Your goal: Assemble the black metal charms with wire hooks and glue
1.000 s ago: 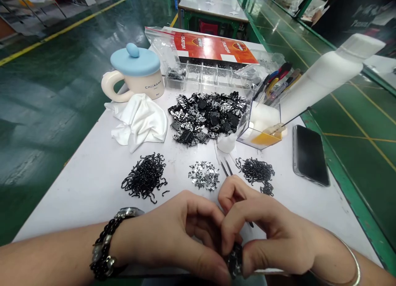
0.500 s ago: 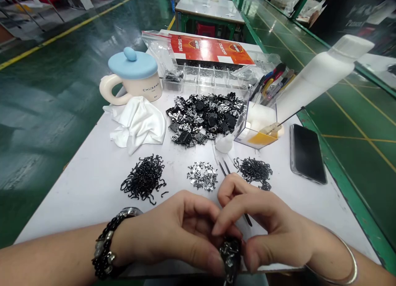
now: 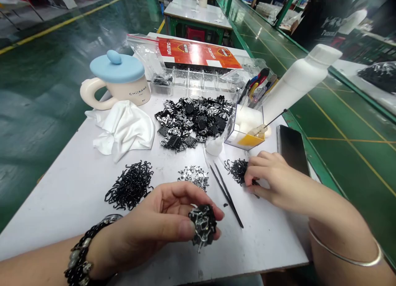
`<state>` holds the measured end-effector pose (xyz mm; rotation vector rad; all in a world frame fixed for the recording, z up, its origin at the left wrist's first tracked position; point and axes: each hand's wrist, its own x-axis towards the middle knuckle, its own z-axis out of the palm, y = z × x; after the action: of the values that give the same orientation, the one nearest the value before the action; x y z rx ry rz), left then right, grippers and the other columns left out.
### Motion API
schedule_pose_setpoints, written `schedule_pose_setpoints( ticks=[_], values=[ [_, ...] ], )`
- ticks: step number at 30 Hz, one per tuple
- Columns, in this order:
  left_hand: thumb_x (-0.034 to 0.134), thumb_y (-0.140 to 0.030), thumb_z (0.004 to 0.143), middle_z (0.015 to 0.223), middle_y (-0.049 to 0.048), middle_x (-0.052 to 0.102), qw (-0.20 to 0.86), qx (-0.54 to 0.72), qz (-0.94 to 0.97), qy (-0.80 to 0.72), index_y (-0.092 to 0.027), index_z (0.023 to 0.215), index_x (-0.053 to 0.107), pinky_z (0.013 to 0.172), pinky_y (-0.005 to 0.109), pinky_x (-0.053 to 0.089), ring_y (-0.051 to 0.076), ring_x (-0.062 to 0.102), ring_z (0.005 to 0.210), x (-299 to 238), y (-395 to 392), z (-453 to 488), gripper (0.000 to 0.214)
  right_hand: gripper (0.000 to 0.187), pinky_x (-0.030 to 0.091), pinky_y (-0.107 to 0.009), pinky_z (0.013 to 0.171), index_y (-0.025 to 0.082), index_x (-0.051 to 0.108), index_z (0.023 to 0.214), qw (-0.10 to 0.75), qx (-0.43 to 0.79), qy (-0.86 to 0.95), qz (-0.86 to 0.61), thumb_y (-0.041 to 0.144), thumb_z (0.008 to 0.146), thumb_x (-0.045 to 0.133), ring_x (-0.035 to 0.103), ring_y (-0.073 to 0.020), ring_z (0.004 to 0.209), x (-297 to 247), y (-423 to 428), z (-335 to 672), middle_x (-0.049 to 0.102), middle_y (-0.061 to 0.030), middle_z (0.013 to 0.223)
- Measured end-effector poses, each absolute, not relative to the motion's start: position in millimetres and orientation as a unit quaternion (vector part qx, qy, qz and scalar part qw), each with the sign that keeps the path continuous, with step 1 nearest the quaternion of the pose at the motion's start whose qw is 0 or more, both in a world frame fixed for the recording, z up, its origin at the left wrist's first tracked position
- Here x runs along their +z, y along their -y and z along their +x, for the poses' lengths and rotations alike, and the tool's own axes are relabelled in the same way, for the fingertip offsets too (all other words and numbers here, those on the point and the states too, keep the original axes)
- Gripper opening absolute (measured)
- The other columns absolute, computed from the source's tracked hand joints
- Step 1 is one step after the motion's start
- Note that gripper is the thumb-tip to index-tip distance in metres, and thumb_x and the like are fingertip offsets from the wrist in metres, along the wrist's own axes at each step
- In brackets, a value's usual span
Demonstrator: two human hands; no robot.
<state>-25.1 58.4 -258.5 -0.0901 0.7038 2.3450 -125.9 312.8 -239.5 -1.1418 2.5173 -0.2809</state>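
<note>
My left hand (image 3: pixel 167 220) is closed around a black part with silver metal clips (image 3: pixel 203 226), held between thumb and fingers above the near part of the table. At the right-hand pile of small black curved pieces (image 3: pixel 238 170), my right hand (image 3: pixel 266 176) has its fingertips pressed together. Whatever those fingers grip is hidden. Black tweezers (image 3: pixel 227 193) lie on the table between my hands. Small silver metal pieces (image 3: pixel 193 175) are heaped just beyond my left hand. Another pile of black curved pieces (image 3: pixel 130 185) lies to the left.
Farther back is a heap of black and silver parts (image 3: pixel 198 119). A lidded mug (image 3: pixel 133 90) and white cloth (image 3: pixel 126 129) stand left. To the right are a tool holder (image 3: pixel 244 129), a white bottle (image 3: pixel 297 79) and a phone (image 3: pixel 292 147). A person (image 3: pixel 323 22) is beyond.
My right hand has left the clipped part and moved right to the black curved pieces. My left hand still holds the part, now farther left and higher. The view has shifted slightly.
</note>
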Motion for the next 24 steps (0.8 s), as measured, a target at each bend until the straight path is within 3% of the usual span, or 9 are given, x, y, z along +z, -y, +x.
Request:
schedule_pose_setpoints(
  ticks=[13, 15, 20, 24],
  values=[
    [0.076, -0.014, 0.070, 0.097, 0.0076, 0.072, 0.352, 0.892, -0.030, -0.282, -0.015, 0.093, 0.068, 0.074, 0.021, 0.055, 0.017, 0.070, 0.082, -260, -58, -25, 0.024, 0.014, 0.030, -0.034, 0.070, 0.020, 0.059, 0.075, 0.158, -0.125, -0.886, -0.418, 0.009, 0.081, 0.052, 0.043, -0.0185, 0.079, -243, -304, -126, 0.055, -0.0031, 0.079],
    [0.076, -0.015, 0.070, 0.098, 0.0068, 0.072, 0.348, 0.892, -0.025, -0.287, -0.016, 0.095, 0.069, 0.075, 0.020, 0.054, 0.017, 0.070, 0.084, -259, -58, -24, 0.025, 0.011, 0.033, -0.033, 0.071, 0.019, 0.056, 0.077, 0.162, -0.218, -0.867, -0.418, 0.012, 0.083, 0.052, 0.044, -0.0174, 0.078, -234, -305, -124, 0.054, -0.0020, 0.078],
    [0.078, -0.016, 0.068, 0.121, 0.0056, 0.063, 0.349, 0.880, -0.038, -0.319, -0.018, 0.092, 0.070, 0.078, 0.021, 0.053, 0.015, 0.070, 0.083, -254, -58, -25, 0.026, 0.005, 0.038, -0.026, 0.066, 0.021, 0.058, 0.080, 0.153, -0.607, -0.699, -0.347, 0.021, 0.084, 0.061, 0.047, -0.0128, 0.073, -233, -290, -107, 0.050, 0.0004, 0.075],
    [0.080, -0.017, 0.066, 0.135, 0.0076, 0.051, 0.347, 0.885, -0.010, -0.309, -0.018, 0.091, 0.070, 0.076, 0.023, 0.053, 0.016, 0.070, 0.082, -255, -59, -24, 0.027, 0.008, 0.037, -0.023, 0.064, 0.021, 0.062, 0.079, 0.259, -0.712, -0.598, -0.262, 0.028, 0.081, 0.066, 0.045, -0.0104, 0.073, -254, -267, -93, 0.049, 0.0006, 0.078]
  ],
)
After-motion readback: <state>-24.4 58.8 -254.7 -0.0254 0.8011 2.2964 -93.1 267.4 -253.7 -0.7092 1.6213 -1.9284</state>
